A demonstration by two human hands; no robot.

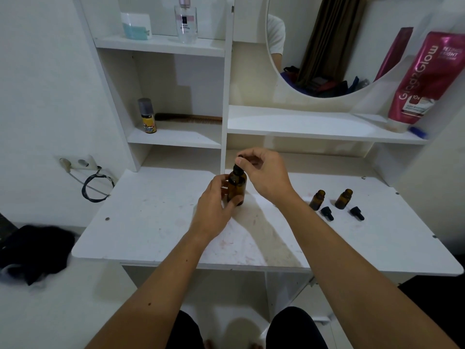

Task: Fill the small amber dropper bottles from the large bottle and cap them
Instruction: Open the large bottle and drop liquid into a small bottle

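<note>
Amber glass is what is at stake: the large bottle [236, 187] is stood near the middle of the white tabletop [156, 222], and it could be tipped or its contents spilled if the black dropper cap [237, 168] is twisted or pulled while the body is held too loosely. A dropper lifted out carelessly could also drip onto the surface. The left hand [216, 205] is curled round the bottle's body from nine o'clock, with the thumb laid across its lower front. The right hand [264, 175] is closed over the cap from about one o'clock, its fingertips pinching the top. At three o'clock from the large bottle, well apart, two small amber bottles [317, 199] [343, 198] are stood uncapped, each with its black dropper cap [327, 213] [357, 213] laid just in front, so filling is judged not yet begun.
</note>
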